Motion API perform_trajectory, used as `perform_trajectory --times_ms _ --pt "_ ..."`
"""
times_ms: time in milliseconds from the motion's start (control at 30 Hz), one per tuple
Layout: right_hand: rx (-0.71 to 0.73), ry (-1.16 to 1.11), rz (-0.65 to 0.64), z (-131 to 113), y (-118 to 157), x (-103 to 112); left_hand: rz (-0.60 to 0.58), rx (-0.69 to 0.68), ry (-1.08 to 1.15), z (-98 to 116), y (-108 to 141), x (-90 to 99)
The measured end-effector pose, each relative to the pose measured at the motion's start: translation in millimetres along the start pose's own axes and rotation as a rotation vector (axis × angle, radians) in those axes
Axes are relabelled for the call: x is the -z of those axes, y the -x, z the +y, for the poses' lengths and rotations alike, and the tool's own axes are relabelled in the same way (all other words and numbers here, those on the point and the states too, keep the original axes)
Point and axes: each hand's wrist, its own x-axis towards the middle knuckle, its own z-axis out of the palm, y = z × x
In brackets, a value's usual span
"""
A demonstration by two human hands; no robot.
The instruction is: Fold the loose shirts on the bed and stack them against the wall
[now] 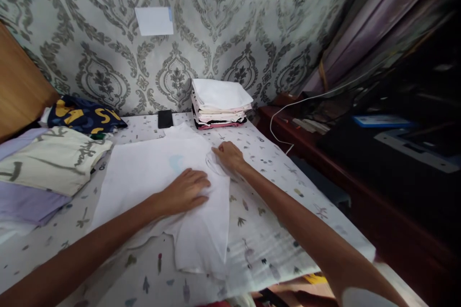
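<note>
A white T-shirt (140, 168) lies spread out on the patterned sheet, its neckline toward the right and a pale blue print partly showing near its middle. My left hand (187, 191) rests flat on the shirt, fingers stretched out over the cloth below the print. At the neckline my right hand (229, 154) is closed, with its fingers curled on the collar edge. The near sleeve hangs toward me, lying on the sheet.
A folded stack of clothes (221, 100) stands by the wall, and a black phone (165, 119) lies left of it. Loose clothes (46, 163) are heaped at the left. To the right, a white cable (275, 115) trails over a dark red wooden surface (345, 172).
</note>
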Motion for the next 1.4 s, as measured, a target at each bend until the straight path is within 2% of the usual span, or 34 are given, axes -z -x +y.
perform_trajectory --times_ms 100,233,467,567,667,733,833,1000,1100,1167,1233,1333,1400 --pt "0.039 0.029 -0.029 -11.5 -29.3 -7.1 -0.010 -0.054 -0.029 10.1 -8.7 -11.9" --pt "0.113 0.019 -0.001 -11.9 -44.3 -13.4 -0.031 -0.055 0.002 14.1 -10.8 -21.4" --pt "0.189 -0.041 0.089 -1.1 -28.5 -19.7 -0.061 -0.046 0.083 10.9 -6.6 -24.5" --pt "0.316 -0.041 0.187 -7.0 -16.2 -19.4 -0.049 -0.055 0.106 13.5 -2.7 -23.1" --pt "0.530 0.001 0.106 -19.5 -7.8 -20.1 -0.037 -0.068 0.106 17.9 0.4 -21.4" --pt "0.587 0.043 0.013 -27.1 -7.6 -21.6 -0.031 -0.072 0.098 20.1 1.5 -21.5" --pt "0.568 0.080 0.013 -32.3 -15.2 -21.5 -0.024 -0.070 0.091 21.2 4.5 -23.5" --pt "0.421 0.077 0.033 -28.7 -22.4 -13.9 -0.063 -0.062 0.155 22.0 25.3 -17.2" --pt "0.454 0.014 0.045 -20.9 5.4 -13.4 -0.108 0.023 0.289 17.6 51.2 4.5" --pt "0.574 -0.061 0.026 -11.5 44.4 -14.2 -0.114 0.129 0.406 10.5 75.6 26.2" --pt "0.709 -0.132 -0.056 2.5 93.1 -14.5 -0.136 0.258 0.485 1.7 105.9 49.8" --pt "0.851 -0.225 -0.187 29.0 160.3 -12.7 -0.237 0.444 0.504 -7.9 156.4 79.4" --pt "0.930 -0.219 -0.206 44.4 189.4 -10.2 -0.319 0.533 0.481 -9.1 186.8 90.6"
